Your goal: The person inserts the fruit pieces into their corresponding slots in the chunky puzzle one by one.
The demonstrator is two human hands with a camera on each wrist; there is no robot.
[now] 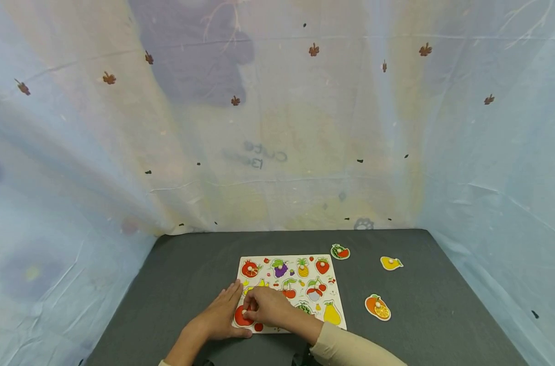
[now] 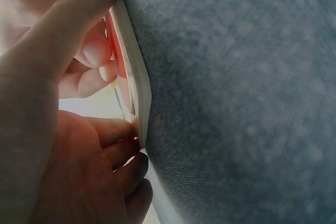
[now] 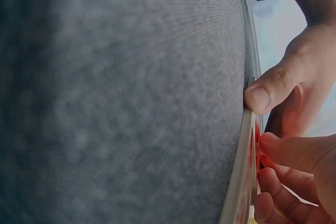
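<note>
One round red fruit piece [image 1: 241,317], pale knob [image 2: 108,71], right grip [image 1: 271,306] pinching it, left grip [image 1: 221,312] loosely outstretched

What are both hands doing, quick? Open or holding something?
Left hand: open, resting against the board.
Right hand: closed, pinching the red piece.
</note>
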